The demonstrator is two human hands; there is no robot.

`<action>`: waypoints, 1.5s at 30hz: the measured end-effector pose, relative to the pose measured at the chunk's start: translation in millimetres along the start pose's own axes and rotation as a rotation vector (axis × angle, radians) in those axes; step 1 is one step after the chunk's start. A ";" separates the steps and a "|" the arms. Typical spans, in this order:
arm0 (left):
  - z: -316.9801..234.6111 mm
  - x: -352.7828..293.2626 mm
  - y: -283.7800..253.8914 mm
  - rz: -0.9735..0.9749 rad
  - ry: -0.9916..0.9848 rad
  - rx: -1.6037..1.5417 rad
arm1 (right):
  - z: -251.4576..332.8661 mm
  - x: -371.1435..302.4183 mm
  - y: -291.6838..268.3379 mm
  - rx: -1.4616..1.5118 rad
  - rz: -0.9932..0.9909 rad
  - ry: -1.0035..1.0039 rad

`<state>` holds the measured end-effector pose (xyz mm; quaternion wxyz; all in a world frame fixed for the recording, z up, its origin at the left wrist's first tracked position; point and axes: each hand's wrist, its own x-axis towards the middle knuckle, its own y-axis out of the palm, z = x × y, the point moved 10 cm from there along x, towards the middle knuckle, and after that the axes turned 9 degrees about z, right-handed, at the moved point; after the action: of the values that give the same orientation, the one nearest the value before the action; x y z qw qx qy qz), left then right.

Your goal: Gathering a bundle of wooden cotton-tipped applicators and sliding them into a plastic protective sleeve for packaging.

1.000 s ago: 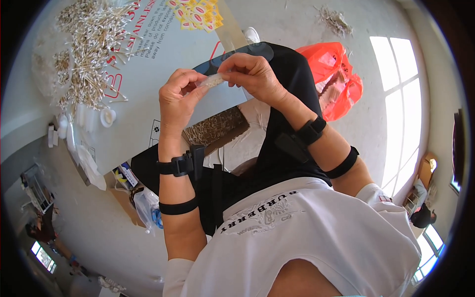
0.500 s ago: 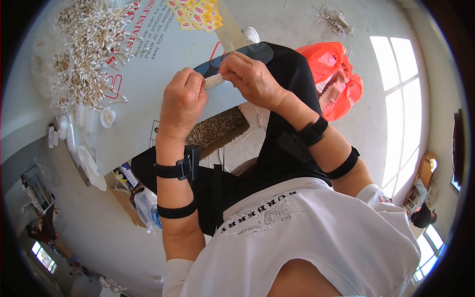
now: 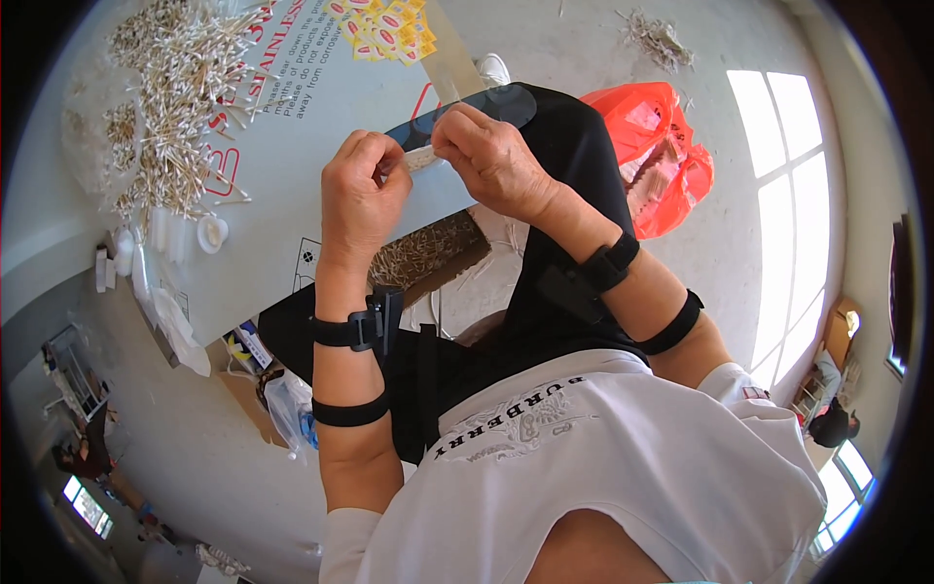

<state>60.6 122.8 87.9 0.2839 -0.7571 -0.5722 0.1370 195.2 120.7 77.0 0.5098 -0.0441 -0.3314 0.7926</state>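
Between my two hands, over the table edge, is a short whitish bundle (image 3: pixel 420 158) that looks like cotton swabs seen end-on; any wrapping on it is too small to make out. Its left end is at the fingertips of my left hand (image 3: pixel 365 190), whose thumb and forefinger curl together in a pinch. My right hand (image 3: pixel 494 161) pinches the other end, knuckles up. Many loose cotton swabs (image 3: pixel 180 88) lie heaped on the table (image 3: pixel 282 165) at the far left. Below my hands, a cardboard box (image 3: pixel 433 255) holds more swabs.
Yellow and white stickers or small cards (image 3: pixel 384 29) lie at the table's far side. A red plastic bag (image 3: pixel 647 127) with pink packs stands on the floor at right. Clear round containers (image 3: pixel 211 232) sit at the table's left. Scraps (image 3: pixel 657 39) lie on the floor beyond.
My left hand has turned slightly, and a gap now shows between its curled fingers and thumb. The right hand and the bundle have barely moved.
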 end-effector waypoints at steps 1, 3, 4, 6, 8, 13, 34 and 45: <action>-1.7 1.8 1.7 0.036 0.018 0.007 | -0.1 -0.1 -1.0 -0.001 0.000 0.000; -1.5 4.0 1.6 0.071 0.035 0.014 | 0.4 -0.6 -2.4 -0.002 0.009 -0.014; -8.9 4.7 1.9 0.088 0.117 0.099 | -0.1 -0.8 -2.7 -0.002 0.009 -0.014; -14.0 4.6 2.0 0.104 0.197 0.186 | 0.6 0.4 1.0 -0.032 0.039 -0.016; -18.9 4.8 3.0 0.103 0.259 0.254 | 1.7 0.3 0.0 -0.032 0.039 -0.018; 3.1 6.6 5.5 0.110 0.024 0.002 | 0.4 -0.6 -0.4 0.001 0.018 -0.003; -9.5 -3.8 -1.8 0.026 0.147 0.220 | -3.3 -0.9 -3.4 0.065 0.014 0.006; -24.7 -0.8 7.1 0.110 0.255 0.433 | -0.6 -1.4 -6.3 0.029 0.009 -0.014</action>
<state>79.1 114.0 103.4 0.5013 -0.7199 -0.4470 0.1750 201.0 121.4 79.8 0.5044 -0.0323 -0.3233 0.8000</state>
